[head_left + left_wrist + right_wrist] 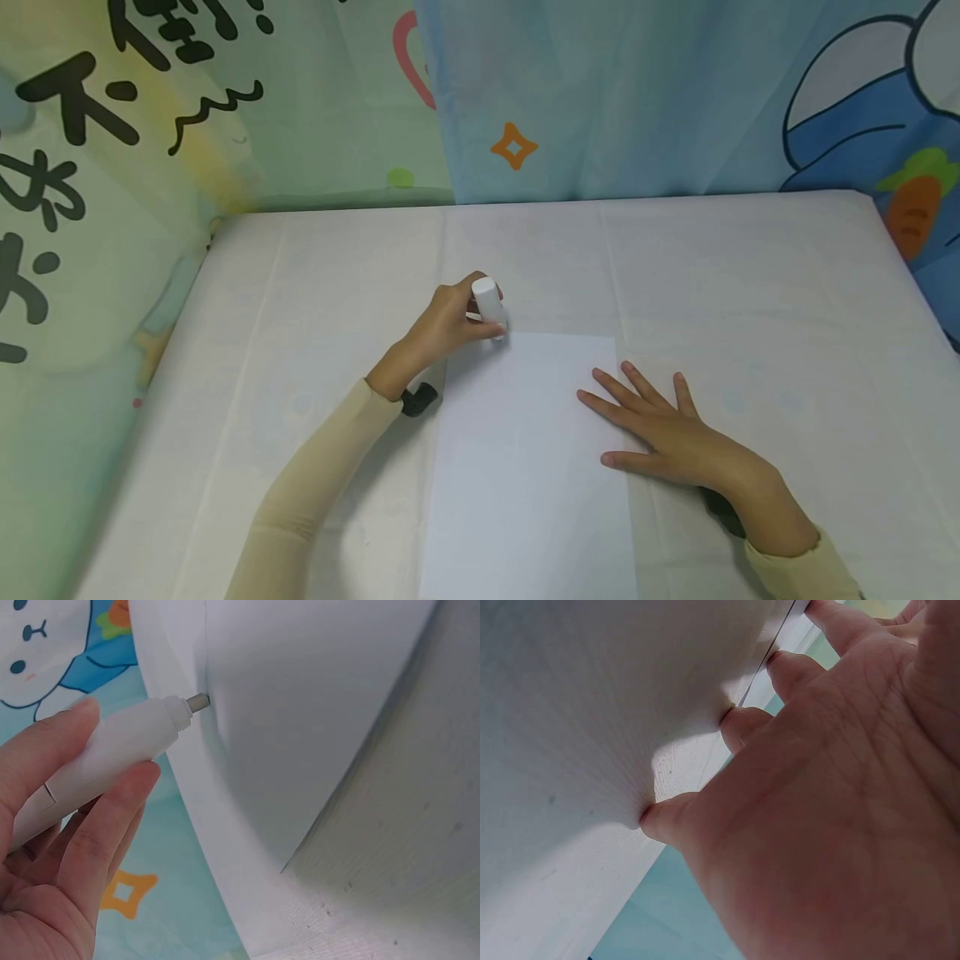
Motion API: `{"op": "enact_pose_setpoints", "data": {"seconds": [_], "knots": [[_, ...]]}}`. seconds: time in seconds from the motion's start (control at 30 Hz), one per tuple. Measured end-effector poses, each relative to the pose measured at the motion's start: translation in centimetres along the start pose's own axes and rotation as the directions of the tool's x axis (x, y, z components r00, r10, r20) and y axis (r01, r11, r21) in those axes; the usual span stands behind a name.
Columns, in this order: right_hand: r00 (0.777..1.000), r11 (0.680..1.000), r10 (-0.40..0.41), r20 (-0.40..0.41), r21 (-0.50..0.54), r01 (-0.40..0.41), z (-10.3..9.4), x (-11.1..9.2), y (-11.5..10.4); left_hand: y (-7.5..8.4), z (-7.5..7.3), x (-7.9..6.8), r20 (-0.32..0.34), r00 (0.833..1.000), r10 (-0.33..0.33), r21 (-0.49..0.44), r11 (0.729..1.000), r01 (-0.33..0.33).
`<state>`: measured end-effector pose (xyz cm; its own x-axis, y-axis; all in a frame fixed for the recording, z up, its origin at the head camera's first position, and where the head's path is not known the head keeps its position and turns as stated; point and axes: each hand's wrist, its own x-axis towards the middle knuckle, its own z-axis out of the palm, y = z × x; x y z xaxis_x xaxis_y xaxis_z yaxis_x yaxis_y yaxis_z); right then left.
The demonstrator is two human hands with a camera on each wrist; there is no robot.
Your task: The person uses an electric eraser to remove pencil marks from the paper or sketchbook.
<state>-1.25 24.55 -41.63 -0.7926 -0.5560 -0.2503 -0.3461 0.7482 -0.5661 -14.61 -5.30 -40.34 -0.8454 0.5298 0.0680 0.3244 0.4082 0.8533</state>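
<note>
A sheet of white paper lies on the table before me. Near its top edge my left hand pinches a thick white marker between thumb and fingers. In the left wrist view, the marker points its grey tip at the paper; whether the tip touches cannot be told. My right hand lies spread, fingers straight and apart, across the paper's right edge. In the right wrist view, several fingertips of that hand press down on the surface.
A white cloth covers the table. Behind and to the left hang printed curtains with cartoon figures and black lettering. A dark wrist camera sits under the left wrist, another under the right.
</note>
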Motion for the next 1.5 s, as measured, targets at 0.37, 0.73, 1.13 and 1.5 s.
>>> {"op": "enact_pose_setpoints", "data": {"seconds": [0.37,0.73,1.13,1.5], "knots": [[1.0,1.0,-0.011,-0.002,0.014,0.011,0.08,-0.04,-0.02,0.19,-0.07,0.2,0.011,1.0,-0.006,0.016,1.0,0.006],[1.0,1.0,-0.015,-0.007,0.004,0.015,0.0,-0.07,-0.14,0.26,-0.15,0.23,0.026,1.0,-0.013,0.019,1.0,0.013],[1.0,1.0,-0.02,0.006,-0.008,0.02,-0.11,-0.02,0.06,0.55,-0.04,0.09,0.053,0.998,-0.036,0.021,0.999,0.035],[1.0,1.0,-0.01,0.009,0.003,0.01,-0.08,0.07,-0.02,0.85,0.18,-0.19,0.107,0.993,-0.053,0.055,0.997,0.047]]}}
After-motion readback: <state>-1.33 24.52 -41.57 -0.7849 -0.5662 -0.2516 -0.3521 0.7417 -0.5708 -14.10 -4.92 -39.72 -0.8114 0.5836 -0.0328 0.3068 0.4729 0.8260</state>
